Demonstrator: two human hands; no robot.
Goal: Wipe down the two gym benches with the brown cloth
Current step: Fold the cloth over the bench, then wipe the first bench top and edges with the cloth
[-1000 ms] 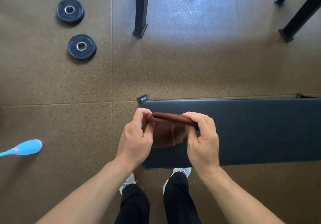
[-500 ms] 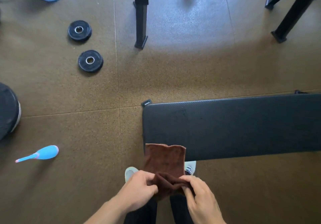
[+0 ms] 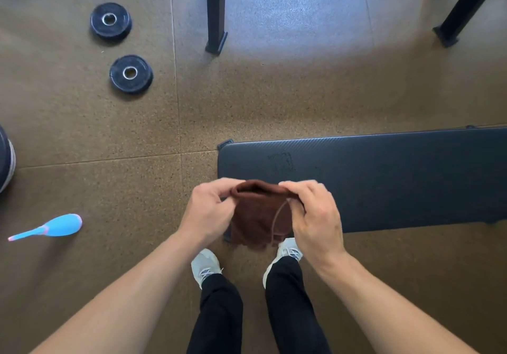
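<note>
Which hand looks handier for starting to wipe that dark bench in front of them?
Probably the right hand. Both hands pinch the brown cloth at the bench's near end, but the pad stretches off to the person's right, while the left hand hangs at its end edge.

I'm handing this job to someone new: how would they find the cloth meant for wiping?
Start at the long dark bench lying across the right of the floor. At its left end, the left hand and right hand pinch the brown cloth by its top edge. It is the only soft brown thing; the bench beside it is dark and stiff.
</note>
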